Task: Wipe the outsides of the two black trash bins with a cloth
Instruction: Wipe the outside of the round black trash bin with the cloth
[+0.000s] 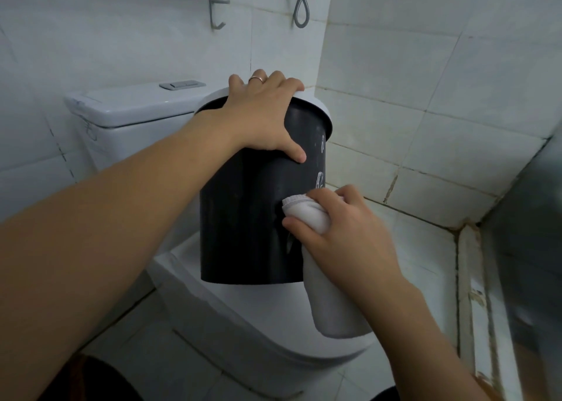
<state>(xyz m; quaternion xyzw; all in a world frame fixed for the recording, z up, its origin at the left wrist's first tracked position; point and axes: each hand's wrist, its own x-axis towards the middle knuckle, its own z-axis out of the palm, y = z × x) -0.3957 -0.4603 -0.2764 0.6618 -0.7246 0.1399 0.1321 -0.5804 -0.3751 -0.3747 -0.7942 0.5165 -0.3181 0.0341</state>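
Note:
A black trash bin [243, 218] with a white rim stands on the closed toilet lid [243, 315], a little tilted. My left hand [261, 114] grips its top, fingers over the rim and thumb on the near wall. My right hand [337, 224] holds a bunched white cloth [307, 213] and presses it against the bin's right side, low down. The rest of the cloth hangs below my wrist. Only one bin is in view.
The white toilet tank [133, 108] stands behind the bin against a tiled wall. A metal rack [213, 2] and a hose loop [301, 8] hang above. A tiled ledge [425, 239] and a raised sill [468, 279] lie to the right.

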